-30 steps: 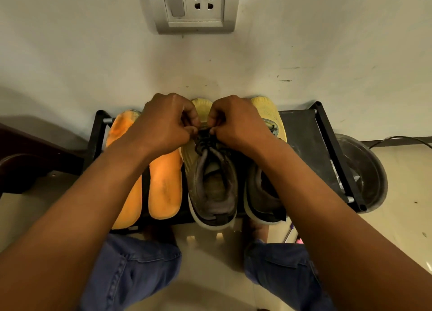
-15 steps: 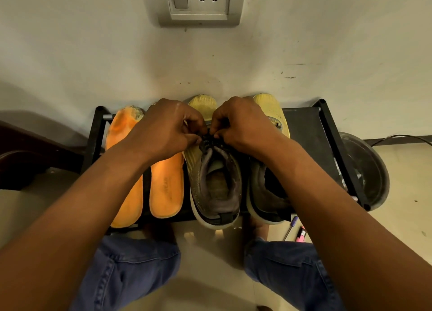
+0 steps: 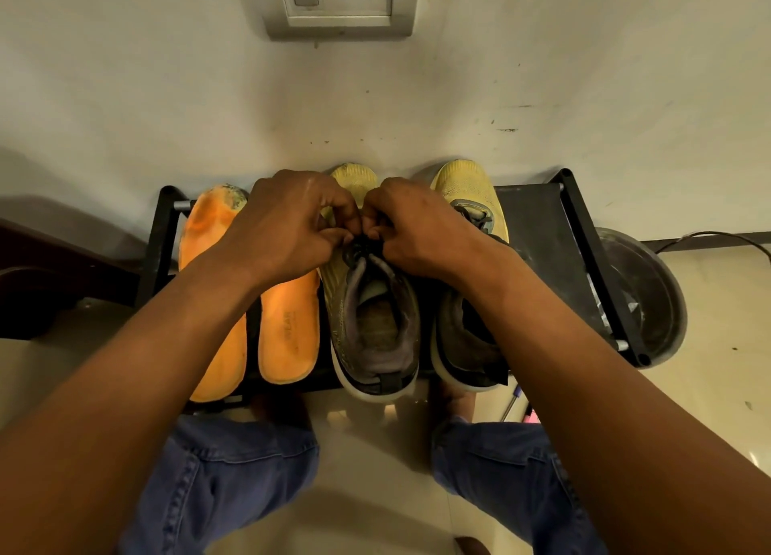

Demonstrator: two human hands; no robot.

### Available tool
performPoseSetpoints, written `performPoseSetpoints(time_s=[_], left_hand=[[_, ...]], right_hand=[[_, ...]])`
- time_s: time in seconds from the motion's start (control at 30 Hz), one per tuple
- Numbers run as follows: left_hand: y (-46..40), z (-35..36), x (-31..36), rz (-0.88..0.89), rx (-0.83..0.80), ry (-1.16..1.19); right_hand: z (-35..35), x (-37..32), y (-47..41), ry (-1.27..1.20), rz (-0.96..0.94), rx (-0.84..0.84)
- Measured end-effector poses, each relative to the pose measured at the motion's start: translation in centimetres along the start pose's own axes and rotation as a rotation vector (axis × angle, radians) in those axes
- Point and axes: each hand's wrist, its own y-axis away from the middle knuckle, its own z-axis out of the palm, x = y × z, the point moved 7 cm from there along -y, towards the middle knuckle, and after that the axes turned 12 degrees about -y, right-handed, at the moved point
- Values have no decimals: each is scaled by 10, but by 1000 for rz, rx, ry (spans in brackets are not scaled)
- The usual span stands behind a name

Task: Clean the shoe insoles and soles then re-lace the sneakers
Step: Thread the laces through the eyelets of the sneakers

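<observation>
Over the last second both hands stay put, left hand (image 3: 288,225) and right hand (image 3: 417,231) pinching the dark shoelace (image 3: 359,249) between them on the yellow knit sneaker (image 3: 371,304), so re-lacing looks unfinished.

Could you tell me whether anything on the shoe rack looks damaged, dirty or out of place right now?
The leftmost orange insole has dark, grimy staining at its toe end. Both insoles lie outside the sneakers on the rack. Nothing looks spilled or broken.
</observation>
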Motion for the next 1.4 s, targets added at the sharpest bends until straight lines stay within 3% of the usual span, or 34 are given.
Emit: performPoseSetpoints(time_s=[0.3,0.63,0.83,1.17,1.3,1.4], left_hand=[[-3,5,5,32,-30,-140],[0,1,-8,-92,-121,73],[-3,0,-1,-17,-45,8],[-3,4,2,98,-21,-128],[-3,7,1,81,-51,-81],[-4,3,-9,-35,-80,69]], right_hand=[[4,3,-2,-32,37,11],[-14,10,1,-153,56,62],[-10,1,-1,-63,0,103],[1,1,-1,14,31,26],[-2,4,-1,-97,37,22],[-13,4,1,-171,83,39]])
